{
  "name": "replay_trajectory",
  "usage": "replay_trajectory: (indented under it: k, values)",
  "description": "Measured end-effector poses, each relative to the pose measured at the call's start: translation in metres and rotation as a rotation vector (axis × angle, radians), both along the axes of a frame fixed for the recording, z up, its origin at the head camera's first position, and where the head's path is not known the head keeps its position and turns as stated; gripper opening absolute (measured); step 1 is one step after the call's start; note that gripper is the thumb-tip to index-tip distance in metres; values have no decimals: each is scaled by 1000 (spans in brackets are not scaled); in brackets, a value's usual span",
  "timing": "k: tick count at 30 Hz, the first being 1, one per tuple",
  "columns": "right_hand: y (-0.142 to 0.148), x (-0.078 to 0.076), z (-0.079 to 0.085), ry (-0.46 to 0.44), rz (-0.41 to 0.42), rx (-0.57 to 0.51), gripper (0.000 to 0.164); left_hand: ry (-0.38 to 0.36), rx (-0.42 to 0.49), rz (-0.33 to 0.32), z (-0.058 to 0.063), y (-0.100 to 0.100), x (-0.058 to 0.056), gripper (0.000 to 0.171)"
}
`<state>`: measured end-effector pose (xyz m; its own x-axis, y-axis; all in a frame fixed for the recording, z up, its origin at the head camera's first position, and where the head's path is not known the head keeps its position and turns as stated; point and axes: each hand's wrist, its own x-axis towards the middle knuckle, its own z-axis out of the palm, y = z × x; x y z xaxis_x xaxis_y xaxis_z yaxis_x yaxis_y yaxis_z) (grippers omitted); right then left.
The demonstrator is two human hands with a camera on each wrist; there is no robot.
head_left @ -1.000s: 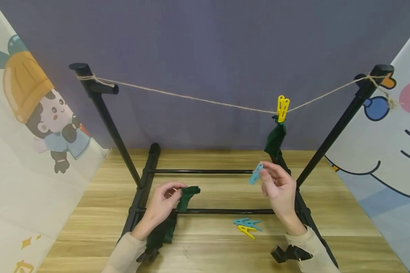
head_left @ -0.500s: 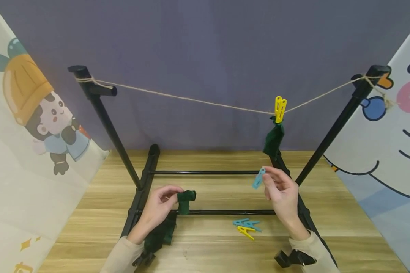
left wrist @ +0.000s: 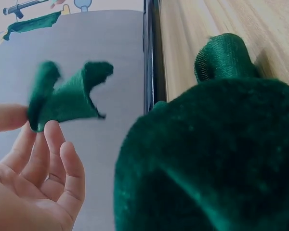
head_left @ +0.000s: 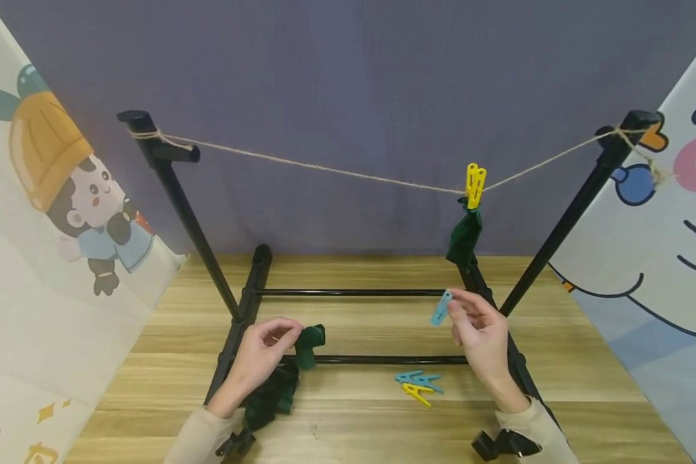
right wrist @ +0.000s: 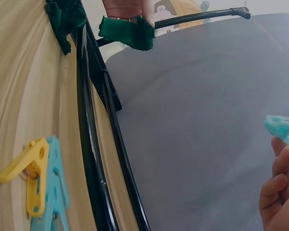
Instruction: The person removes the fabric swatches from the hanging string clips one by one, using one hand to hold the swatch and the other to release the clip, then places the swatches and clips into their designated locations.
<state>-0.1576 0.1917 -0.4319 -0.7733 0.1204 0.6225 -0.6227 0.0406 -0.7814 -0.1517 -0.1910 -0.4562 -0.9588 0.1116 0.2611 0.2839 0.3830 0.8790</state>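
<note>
My left hand (head_left: 258, 354) pinches a small green velvet cloth piece (head_left: 309, 341) between thumb and fingertips, over the left part of the rack. In the left wrist view this cloth (left wrist: 67, 101) has a folded, slightly curling shape. My right hand (head_left: 483, 335) holds a blue clothespin (head_left: 441, 309) by one end, on the rack's right side; its tip also shows in the right wrist view. Further back, a yellow clothespin (head_left: 474, 185) clips another green cloth piece (head_left: 464, 237) to the string (head_left: 325, 169). More green velvet cloth (head_left: 271, 398) lies on the table below my left hand.
The black tube rack (head_left: 180, 219) has two slanted posts with the string tied between their tops. Low crossbars (head_left: 383, 359) run between its feet. Several clothespins lie on the wooden table (head_left: 354, 425), blue ones (head_left: 420, 379) and a yellow one (head_left: 417, 394). A grey backdrop (head_left: 336, 77) stands behind.
My left hand has moved a little left with the cloth, whose free end now hangs differently. My right hand has moved slightly down and right with the blue clothespin.
</note>
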Motion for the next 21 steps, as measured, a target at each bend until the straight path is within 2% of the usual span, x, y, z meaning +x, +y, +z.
replay_trajectory:
  k: [6, 12, 16, 21]
  values:
    - [5, 3, -4, 7, 36, -18, 25, 0, -19, 22, 3, -2, 4, 8]
    - [15, 7, -9, -76, 2, 63, 22, -2, -33, 16, 1, -7, 7, 8]
    - [21, 8, -12, -97, 0, 114, 22, -39, -41, 0, -1, -13, 11, 9]
    - [25, 13, -15, -121, -30, 148, 22, -88, -62, 14, -3, -16, 13, 10]
